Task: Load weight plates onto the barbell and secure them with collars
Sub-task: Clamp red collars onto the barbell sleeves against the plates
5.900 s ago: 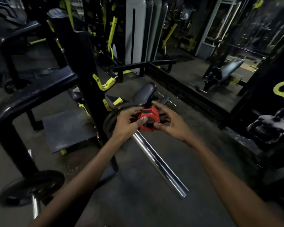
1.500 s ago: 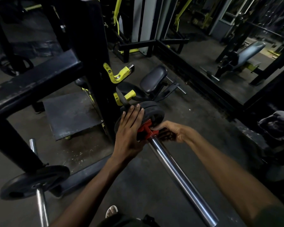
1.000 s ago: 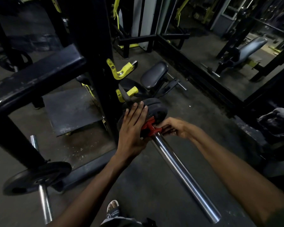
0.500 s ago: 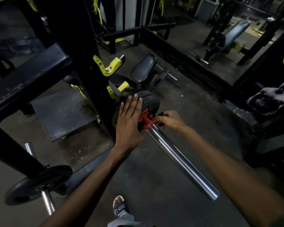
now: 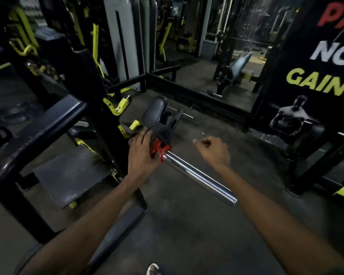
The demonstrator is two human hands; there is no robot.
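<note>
Left hand [image 5: 140, 155], fingers straight, braces the heavy black weight plate [image 5: 160, 131] as 1 light, stiff red collar [image 5: 158, 148] sits against it on the slick chrome barbell sleeve [image 5: 197, 175], likely best gripped by its lever; right hand [image 5: 213, 150] hovers curled, empty.

Chrome barbell sleeve [image 5: 197, 175] lies roughly level, outer end bare. Red collar [image 5: 160, 148] on it, against black weight plate [image 5: 163, 132].

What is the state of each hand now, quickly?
Left hand: open, pressing on the plate beside the collar.
Right hand: closed, holding nothing.
</note>
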